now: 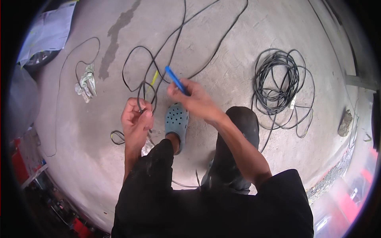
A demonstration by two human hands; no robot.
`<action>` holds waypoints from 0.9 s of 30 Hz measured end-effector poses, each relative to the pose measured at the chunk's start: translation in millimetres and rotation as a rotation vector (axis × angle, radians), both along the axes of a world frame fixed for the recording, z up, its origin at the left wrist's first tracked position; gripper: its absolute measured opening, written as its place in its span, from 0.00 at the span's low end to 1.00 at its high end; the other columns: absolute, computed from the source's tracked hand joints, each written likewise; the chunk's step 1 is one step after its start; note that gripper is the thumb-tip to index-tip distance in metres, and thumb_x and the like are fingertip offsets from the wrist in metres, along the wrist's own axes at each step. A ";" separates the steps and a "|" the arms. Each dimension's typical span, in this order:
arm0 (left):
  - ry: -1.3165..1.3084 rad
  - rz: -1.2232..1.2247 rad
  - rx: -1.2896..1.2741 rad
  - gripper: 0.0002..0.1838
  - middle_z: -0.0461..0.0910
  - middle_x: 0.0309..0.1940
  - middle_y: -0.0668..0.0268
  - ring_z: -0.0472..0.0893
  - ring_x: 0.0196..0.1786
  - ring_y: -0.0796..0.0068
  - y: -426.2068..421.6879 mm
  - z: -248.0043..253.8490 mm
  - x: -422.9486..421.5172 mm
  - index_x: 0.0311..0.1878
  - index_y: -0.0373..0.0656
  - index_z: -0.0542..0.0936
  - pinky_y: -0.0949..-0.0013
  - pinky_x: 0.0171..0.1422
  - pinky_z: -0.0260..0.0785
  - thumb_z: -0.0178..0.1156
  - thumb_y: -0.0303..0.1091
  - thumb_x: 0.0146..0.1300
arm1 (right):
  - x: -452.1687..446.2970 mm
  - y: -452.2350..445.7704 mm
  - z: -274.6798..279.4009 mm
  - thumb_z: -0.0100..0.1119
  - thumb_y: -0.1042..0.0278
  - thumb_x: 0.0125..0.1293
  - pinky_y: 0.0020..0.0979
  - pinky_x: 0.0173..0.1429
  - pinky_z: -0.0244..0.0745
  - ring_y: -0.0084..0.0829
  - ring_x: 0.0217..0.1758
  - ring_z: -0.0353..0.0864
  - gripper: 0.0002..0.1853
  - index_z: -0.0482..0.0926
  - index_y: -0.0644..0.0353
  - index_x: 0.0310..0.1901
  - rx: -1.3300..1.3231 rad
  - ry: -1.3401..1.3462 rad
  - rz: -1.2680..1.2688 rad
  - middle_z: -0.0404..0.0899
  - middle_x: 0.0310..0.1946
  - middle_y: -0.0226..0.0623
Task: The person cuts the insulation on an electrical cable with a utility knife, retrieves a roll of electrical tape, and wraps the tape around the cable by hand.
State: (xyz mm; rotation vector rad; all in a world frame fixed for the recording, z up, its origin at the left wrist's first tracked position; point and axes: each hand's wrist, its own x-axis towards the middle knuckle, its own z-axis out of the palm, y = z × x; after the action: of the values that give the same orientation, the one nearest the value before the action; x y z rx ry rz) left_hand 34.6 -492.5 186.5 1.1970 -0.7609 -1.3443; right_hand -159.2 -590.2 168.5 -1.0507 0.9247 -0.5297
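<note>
Pinched in my left hand (137,119) is a black cable (155,93), which forms a small loop above the fingers. My right hand (192,97) holds a blue pen-like tool (174,79), its end pointing up and left, a little right of the cable loop. Between the hands and the floor, a yellow strip (154,78) lies near the crossing cables. More black cable (222,39) runs in long curves over the floor toward the top. What the left fingertips cover is hidden.
A large coil of black cable (276,81) lies on the floor at the right. A crumpled cloth (86,84) lies at the left, with a thin cord. A grey-blue clog (176,121) is below my hands. A stone (345,123) lies far right.
</note>
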 end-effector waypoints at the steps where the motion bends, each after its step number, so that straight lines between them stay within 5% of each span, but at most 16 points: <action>1: 0.018 0.021 -0.014 0.12 0.73 0.35 0.69 0.63 0.25 0.88 4.9 -3.2 -1.1 0.47 0.43 0.70 0.80 0.26 0.55 0.63 0.24 0.67 | -5.2 -8.2 -7.3 0.57 0.59 0.74 0.23 0.34 0.60 0.16 0.30 0.62 0.11 0.80 0.58 0.47 0.045 0.016 -0.129 0.64 0.26 0.19; 4: 0.068 0.059 0.012 0.14 0.74 0.32 0.69 0.64 0.24 0.88 22.7 -19.6 0.1 0.48 0.44 0.69 0.80 0.25 0.55 0.64 0.23 0.65 | -38.0 -36.3 -36.3 0.48 0.63 0.75 0.21 0.34 0.63 0.16 0.29 0.65 0.16 0.78 0.58 0.57 0.053 0.018 -0.402 0.62 0.25 0.20; 6: 0.095 0.068 0.024 0.14 0.74 0.33 0.68 0.64 0.24 0.88 32.5 -31.0 3.1 0.48 0.44 0.70 0.79 0.25 0.55 0.64 0.23 0.65 | -48.9 -45.7 -64.2 0.49 0.66 0.73 0.23 0.35 0.66 0.19 0.28 0.67 0.16 0.80 0.59 0.56 -0.059 0.264 -0.408 0.66 0.26 0.24; 8: 0.098 0.101 0.091 0.12 0.75 0.34 0.69 0.65 0.25 0.88 34.6 -28.9 3.4 0.48 0.44 0.71 0.80 0.27 0.55 0.63 0.23 0.66 | -44.5 -47.3 -140.6 0.51 0.67 0.71 0.39 0.51 0.75 0.40 0.41 0.76 0.15 0.82 0.53 0.55 -0.415 0.697 -0.375 0.76 0.37 0.42; 10: 0.082 0.105 0.137 0.10 0.75 0.34 0.69 0.65 0.26 0.88 31.9 -25.4 5.2 0.47 0.44 0.72 0.81 0.27 0.55 0.62 0.23 0.67 | -35.6 -46.6 -202.5 0.55 0.68 0.68 0.44 0.61 0.72 0.49 0.51 0.76 0.15 0.84 0.49 0.53 -0.193 0.694 -0.273 0.75 0.45 0.52; 13: 0.047 0.147 0.111 0.07 0.73 0.33 0.70 0.64 0.26 0.86 34.6 -26.5 11.2 0.47 0.44 0.73 0.80 0.28 0.55 0.60 0.29 0.71 | -37.2 -35.3 -213.3 0.58 0.68 0.65 0.44 0.65 0.71 0.50 0.59 0.73 0.14 0.84 0.51 0.52 -0.200 0.936 -0.218 0.74 0.48 0.53; 16: 0.065 0.145 0.130 0.07 0.73 0.33 0.69 0.65 0.26 0.86 39.9 -26.9 21.7 0.48 0.44 0.73 0.80 0.28 0.55 0.58 0.32 0.73 | -32.9 -32.1 -169.3 0.62 0.68 0.63 0.44 0.65 0.72 0.52 0.61 0.74 0.13 0.84 0.51 0.50 -0.636 1.094 -0.368 0.73 0.52 0.53; 20: 0.151 0.195 0.122 0.09 0.73 0.33 0.69 0.68 0.26 0.83 42.9 -33.8 25.2 0.49 0.44 0.74 0.78 0.28 0.55 0.57 0.38 0.75 | -33.2 -26.1 -149.4 0.65 0.67 0.60 0.48 0.57 0.77 0.53 0.63 0.73 0.12 0.85 0.53 0.46 -0.179 0.938 0.327 0.71 0.56 0.50; 23: 0.139 0.198 0.081 0.10 0.72 0.33 0.69 0.69 0.27 0.81 39.0 -34.1 29.3 0.49 0.43 0.74 0.76 0.29 0.57 0.58 0.38 0.75 | -26.1 24.0 -171.6 0.69 0.67 0.59 0.47 0.55 0.79 0.52 0.60 0.77 0.09 0.86 0.55 0.42 -0.541 1.117 0.445 0.75 0.55 0.50; 27: 0.077 0.296 0.017 0.08 0.70 0.31 0.71 0.70 0.29 0.81 30.9 -32.3 36.3 0.49 0.43 0.74 0.75 0.31 0.61 0.59 0.36 0.74 | -23.0 26.6 -204.2 0.71 0.67 0.59 0.42 0.54 0.79 0.45 0.50 0.83 0.12 0.87 0.55 0.44 -0.670 1.048 0.326 0.81 0.47 0.45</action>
State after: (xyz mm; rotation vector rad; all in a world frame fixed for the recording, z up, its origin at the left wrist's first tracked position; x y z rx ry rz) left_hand 70.9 -461.6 154.2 1.2114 -0.4964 -1.1458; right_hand -182.2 -563.6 -35.6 -2.1379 1.4744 0.0560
